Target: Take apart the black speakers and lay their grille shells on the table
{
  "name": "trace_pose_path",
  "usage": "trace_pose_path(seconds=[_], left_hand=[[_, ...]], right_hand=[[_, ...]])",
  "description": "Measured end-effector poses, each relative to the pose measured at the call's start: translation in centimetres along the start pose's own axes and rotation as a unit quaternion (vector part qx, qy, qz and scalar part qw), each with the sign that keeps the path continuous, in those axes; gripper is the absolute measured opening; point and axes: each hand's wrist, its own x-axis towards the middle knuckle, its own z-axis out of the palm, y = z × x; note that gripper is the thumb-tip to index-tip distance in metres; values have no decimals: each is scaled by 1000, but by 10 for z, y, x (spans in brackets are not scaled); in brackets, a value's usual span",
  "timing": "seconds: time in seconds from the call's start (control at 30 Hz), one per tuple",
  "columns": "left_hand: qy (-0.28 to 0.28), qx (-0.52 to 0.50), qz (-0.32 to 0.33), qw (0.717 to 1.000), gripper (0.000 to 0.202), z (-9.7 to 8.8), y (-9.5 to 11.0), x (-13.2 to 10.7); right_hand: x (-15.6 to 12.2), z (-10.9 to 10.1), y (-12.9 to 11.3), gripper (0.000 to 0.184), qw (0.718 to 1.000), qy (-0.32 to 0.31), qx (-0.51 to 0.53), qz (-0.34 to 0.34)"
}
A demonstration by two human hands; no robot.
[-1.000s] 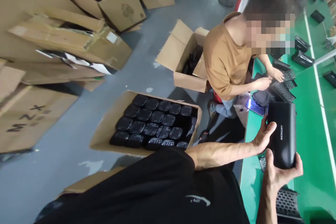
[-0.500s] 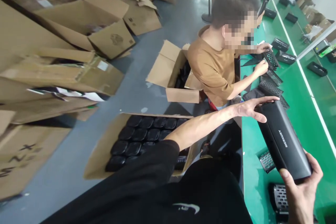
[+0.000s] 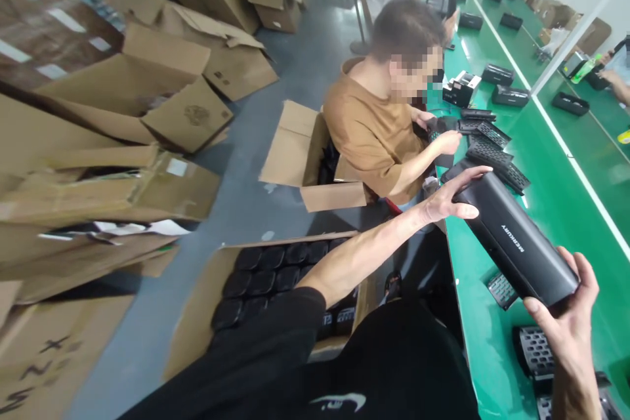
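Flattened cardboard cartons (image 3: 123, 190) lie heaped on the floor, and an open carton (image 3: 194, 308) of black moulded pieces sits below the outstretched left hand (image 3: 450, 203), spread wide, its thumb and fingers cupping the upper end of a black MERKURY case (image 3: 514, 243). The case's long axis slants down rightward above the green counter (image 3: 492, 354), its lower end gripped by the curled right hand (image 3: 566, 335). Beyond, a co-worker (image 3: 378, 131) handles black mesh panels (image 3: 487, 151).

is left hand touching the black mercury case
Touching: the head view shows the left hand with its thumb and fingers lying against the end of the black Mercury case.
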Motion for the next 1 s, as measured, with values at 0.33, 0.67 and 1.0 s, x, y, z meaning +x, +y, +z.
trace_pose_path(seconds=[0.33, 0.67, 1.0], left_hand=[[-121, 101, -16, 987, 107, -11, 31, 8], [-46, 95, -8, 994, 106, 6, 32, 6], [60, 17, -39, 997, 95, 30, 4, -3]], right_hand=[[-10, 6, 4, 98, 996, 42, 79, 29], [-7, 7, 2, 91, 996, 73, 31, -50], [-5, -6, 1, 86, 996, 78, -46, -17]])
